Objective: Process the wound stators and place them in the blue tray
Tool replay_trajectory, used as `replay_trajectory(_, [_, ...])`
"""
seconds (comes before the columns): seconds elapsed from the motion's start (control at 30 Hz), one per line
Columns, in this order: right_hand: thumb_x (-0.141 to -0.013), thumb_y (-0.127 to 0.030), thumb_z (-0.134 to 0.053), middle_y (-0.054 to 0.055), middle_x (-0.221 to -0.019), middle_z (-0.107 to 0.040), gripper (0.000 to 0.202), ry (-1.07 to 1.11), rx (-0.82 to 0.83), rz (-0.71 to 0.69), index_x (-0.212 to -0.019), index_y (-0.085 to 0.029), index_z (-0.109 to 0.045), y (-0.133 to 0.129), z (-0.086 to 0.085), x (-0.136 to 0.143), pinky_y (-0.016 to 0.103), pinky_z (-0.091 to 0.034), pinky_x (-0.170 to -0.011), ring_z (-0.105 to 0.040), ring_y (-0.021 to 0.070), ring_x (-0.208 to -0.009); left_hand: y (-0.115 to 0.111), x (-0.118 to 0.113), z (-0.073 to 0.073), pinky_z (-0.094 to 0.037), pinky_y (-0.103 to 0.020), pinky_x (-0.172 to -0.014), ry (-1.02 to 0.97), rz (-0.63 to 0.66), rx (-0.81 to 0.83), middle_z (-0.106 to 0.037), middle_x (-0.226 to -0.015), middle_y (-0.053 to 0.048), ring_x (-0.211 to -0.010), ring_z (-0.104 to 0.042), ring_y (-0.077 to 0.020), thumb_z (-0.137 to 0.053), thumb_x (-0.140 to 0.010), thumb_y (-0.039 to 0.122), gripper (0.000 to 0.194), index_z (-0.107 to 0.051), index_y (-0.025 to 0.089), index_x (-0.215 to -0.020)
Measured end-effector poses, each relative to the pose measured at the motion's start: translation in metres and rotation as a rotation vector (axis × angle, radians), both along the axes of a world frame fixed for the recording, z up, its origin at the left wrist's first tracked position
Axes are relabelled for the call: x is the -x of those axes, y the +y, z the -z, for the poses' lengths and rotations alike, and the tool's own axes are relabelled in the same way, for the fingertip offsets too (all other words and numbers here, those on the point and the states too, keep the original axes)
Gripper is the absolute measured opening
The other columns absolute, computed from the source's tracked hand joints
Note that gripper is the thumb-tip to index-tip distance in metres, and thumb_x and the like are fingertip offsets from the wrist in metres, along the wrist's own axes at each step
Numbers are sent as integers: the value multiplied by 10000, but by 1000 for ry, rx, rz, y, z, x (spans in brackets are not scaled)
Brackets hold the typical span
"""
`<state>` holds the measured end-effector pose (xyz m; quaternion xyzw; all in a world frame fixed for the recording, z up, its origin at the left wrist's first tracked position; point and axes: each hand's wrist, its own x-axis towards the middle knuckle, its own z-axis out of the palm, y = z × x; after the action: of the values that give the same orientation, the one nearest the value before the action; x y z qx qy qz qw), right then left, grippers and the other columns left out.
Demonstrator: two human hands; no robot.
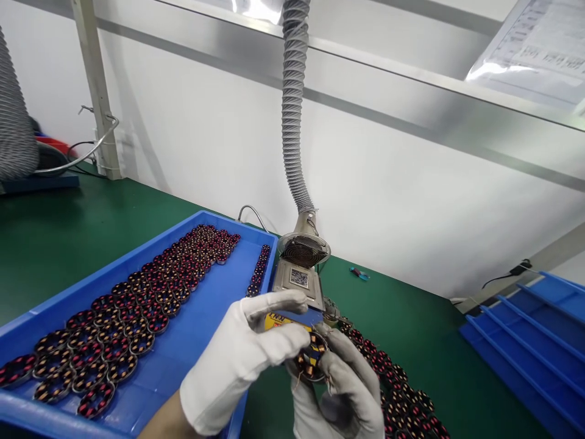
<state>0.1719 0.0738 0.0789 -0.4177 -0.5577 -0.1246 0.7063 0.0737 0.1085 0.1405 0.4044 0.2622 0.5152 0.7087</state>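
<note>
Both my hands wear white gloves and meet low in the middle of the view. My right hand (340,390) cradles a round wound stator ring (311,361) with copper coils from below. My left hand (242,360) pinches the ring's upper left edge with thumb and forefinger. The ring sits just in front of a small solder pot (298,283) with a yellow label, under a grey fume hose (292,122).
A blue tray (201,329) at left holds several rows of stator rings (132,317). More rings (393,384) lie in a line on the green mat at right. Empty blue trays (530,341) are stacked at far right. A white wall stands behind.
</note>
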Motion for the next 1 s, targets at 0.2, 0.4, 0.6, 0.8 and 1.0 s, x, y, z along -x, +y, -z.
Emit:
replay_trajectory(0.2, [-715, -3, -621, 4, -1148, -546, 457, -59, 31, -49, -1064, -286, -540, -2, 0, 0, 308, -539, -813, -576, 170, -1019, 0, -4, 1, -502, -175, -657, 87, -82, 53, -704, -772, -38, -704, -632, -122, -744, -605, 196, 205, -698, 136, -796])
replay_trajectory(0.4, [-723, -3, -629, 21, -1145, -539, 438, -51, 53, -32, -1056, -269, -530, -3, -1, 2, 271, -552, -778, -575, 161, -1019, 3, 5, 0, -490, -257, -773, 112, -4, -164, -690, -825, -51, -795, -616, -163, -655, -686, 272, 231, -697, 150, -878])
replay_trajectory(0.6, [-723, -14, -611, 10, -1109, -551, 399, -87, 34, -57, -1020, -271, -545, 0, 0, 2, 292, -525, -809, -573, 159, -998, 1, 1, 2, -465, -193, -680, 149, 51, -94, -663, -800, -26, -777, -591, -131, -625, -746, 257, 122, -666, 143, -731])
replay_trajectory(0.8, [-731, -47, -632, 7, -1107, -540, 400, 231, 146, -292, -1052, -276, -559, -1, -1, -2, 180, -492, -838, -564, 103, -1017, 8, 24, 6, -484, -220, -854, 240, -290, -104, -696, -1001, -38, -959, -627, -182, -678, -718, 342, 217, -739, 215, -884])
replay_trajectory(1.0, [-651, -236, -773, 75, -932, -683, 284, 384, 625, -570, -920, -199, -688, 26, -26, -63, 225, -545, -673, -655, 161, -782, -7, 58, 77, -464, -248, -890, 891, -230, -723, -668, -1111, 1, -1002, -624, -223, -716, -680, 356, 309, -705, 384, -987])
